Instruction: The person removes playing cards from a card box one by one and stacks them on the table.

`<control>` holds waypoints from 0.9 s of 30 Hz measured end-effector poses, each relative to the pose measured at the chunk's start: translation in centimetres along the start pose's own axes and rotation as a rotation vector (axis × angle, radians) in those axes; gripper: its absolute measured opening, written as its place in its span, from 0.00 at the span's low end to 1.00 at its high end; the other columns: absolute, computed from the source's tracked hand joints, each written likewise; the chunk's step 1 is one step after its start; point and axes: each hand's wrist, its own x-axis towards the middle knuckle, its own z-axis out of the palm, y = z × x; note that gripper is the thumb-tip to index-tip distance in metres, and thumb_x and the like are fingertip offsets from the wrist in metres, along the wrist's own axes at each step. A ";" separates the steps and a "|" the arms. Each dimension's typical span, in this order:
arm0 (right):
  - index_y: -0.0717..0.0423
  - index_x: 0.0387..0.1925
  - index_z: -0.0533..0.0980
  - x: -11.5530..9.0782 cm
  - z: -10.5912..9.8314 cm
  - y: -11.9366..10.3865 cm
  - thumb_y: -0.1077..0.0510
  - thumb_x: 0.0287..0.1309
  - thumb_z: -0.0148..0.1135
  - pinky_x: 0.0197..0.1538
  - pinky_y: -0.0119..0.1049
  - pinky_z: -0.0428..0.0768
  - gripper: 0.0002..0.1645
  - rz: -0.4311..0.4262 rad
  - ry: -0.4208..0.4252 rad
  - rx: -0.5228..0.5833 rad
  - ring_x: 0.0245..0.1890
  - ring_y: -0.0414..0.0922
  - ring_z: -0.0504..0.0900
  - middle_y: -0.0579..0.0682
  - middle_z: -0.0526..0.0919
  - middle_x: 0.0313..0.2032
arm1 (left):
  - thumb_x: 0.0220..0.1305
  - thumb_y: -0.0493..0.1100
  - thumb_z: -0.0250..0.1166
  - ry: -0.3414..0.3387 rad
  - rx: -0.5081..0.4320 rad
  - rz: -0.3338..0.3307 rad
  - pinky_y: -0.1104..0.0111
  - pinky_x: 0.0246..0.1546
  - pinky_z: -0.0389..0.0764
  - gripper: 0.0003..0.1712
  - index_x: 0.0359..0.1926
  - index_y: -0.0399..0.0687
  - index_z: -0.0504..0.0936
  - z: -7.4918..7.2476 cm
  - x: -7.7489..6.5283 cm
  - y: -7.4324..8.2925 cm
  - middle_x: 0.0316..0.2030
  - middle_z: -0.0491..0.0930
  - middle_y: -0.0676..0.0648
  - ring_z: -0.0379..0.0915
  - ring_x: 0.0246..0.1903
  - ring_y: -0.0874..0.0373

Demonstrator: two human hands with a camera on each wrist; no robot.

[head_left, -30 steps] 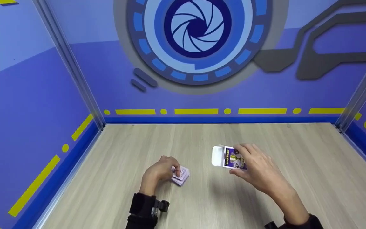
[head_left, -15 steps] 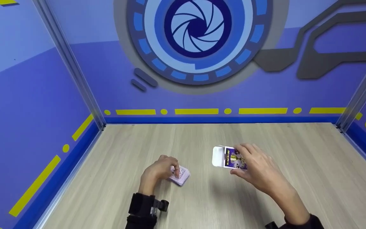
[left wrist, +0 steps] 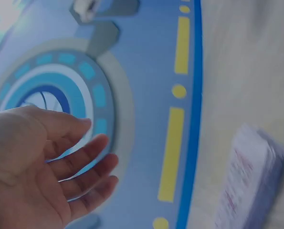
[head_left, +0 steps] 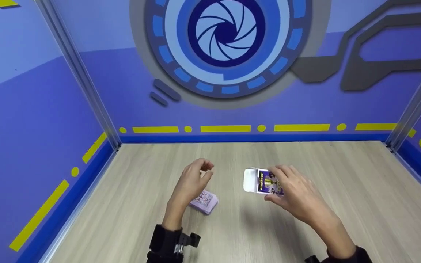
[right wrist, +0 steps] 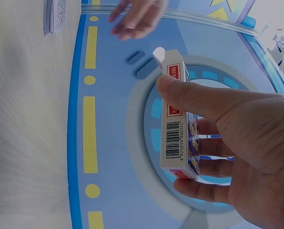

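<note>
A stack of pink-white playing cards (head_left: pixel 208 203) lies on the table, its patterned top facing up. My left hand (head_left: pixel 192 180) is raised just behind and above the stack. In the left wrist view its fingers (left wrist: pixel 91 155) are loosely bent with nothing between them, and the cards (left wrist: pixel 247 171) lie apart from them. My right hand (head_left: pixel 302 193) grips a small purple-and-white card box (head_left: pixel 269 182) above the table. Its white end flap (head_left: pixel 250 179) stands open towards the left hand. A barcode shows on the box's narrow side (right wrist: pixel 173 138) in the right wrist view, with the thumb pressed on that side.
A wood-grain table (head_left: pixel 152 182) is enclosed by a printed blue back wall (head_left: pixel 232 117) and side walls, with metal strips (head_left: pixel 82 76) at the corners. Black wrist cameras (head_left: pixel 166 243) are strapped on.
My left hand has let go of the card stack and risen up and away from it, its fingers loosening. The right hand and the box have stayed in place.
</note>
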 end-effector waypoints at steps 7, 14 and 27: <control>0.60 0.61 0.76 0.0 0.2 -0.1 0.48 0.43 0.86 0.50 0.56 0.81 0.45 -0.013 0.009 -0.007 0.54 0.55 0.79 0.56 0.80 0.56 | 0.74 0.40 0.64 0.083 -0.272 0.085 0.66 0.41 0.83 0.06 0.46 0.42 0.82 1.7 -0.6 4.5 0.38 0.83 0.50 0.80 0.38 0.58; 0.59 0.61 0.76 0.0 0.2 -0.3 0.49 0.43 0.86 0.47 0.54 0.82 0.44 -0.017 0.010 0.000 0.53 0.53 0.79 0.56 0.80 0.55 | 0.71 0.32 0.64 -0.005 -0.550 0.011 0.67 0.40 0.85 0.06 0.46 0.36 0.80 4.6 -1.1 7.0 0.37 0.81 0.48 0.81 0.37 0.59; 0.57 0.60 0.76 0.0 0.2 -0.9 0.50 0.42 0.87 0.43 0.51 0.84 0.44 -0.061 0.035 -0.007 0.52 0.51 0.80 0.54 0.80 0.54 | 0.70 0.34 0.66 -0.063 -0.540 -0.030 0.69 0.47 0.81 0.14 0.53 0.38 0.75 6.4 -1.1 6.2 0.43 0.79 0.46 0.77 0.44 0.58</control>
